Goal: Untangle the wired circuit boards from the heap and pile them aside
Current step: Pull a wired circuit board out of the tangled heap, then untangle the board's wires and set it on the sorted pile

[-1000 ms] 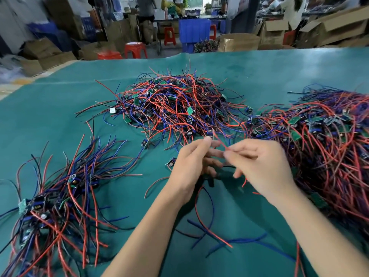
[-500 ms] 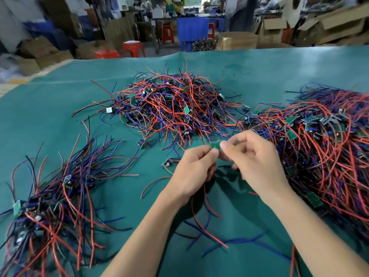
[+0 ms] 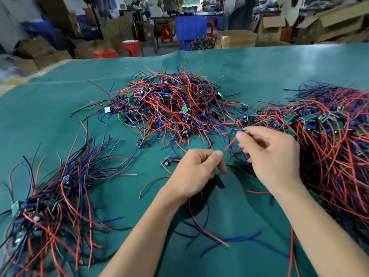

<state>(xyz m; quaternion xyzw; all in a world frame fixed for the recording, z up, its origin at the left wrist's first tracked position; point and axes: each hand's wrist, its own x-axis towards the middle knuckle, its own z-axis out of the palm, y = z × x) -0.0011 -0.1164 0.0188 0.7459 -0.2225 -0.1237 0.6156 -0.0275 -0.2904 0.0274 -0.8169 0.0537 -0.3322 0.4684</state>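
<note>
left hand [image 3: 194, 172] and right hand [image 3: 269, 156] are close together above the green desk [image 3: 60, 108], each pinching one end of a short red wire [image 3: 229, 145] stretched between them. tangled heap [image 3: 173, 108] of small green boards with red, blue wires lies just behind; sorted pile [image 3: 50, 200] at left.

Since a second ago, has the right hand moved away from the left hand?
Yes. The right hand has drawn back right and up toward the right-hand heap, stretching a red wire from the left hand.
</note>
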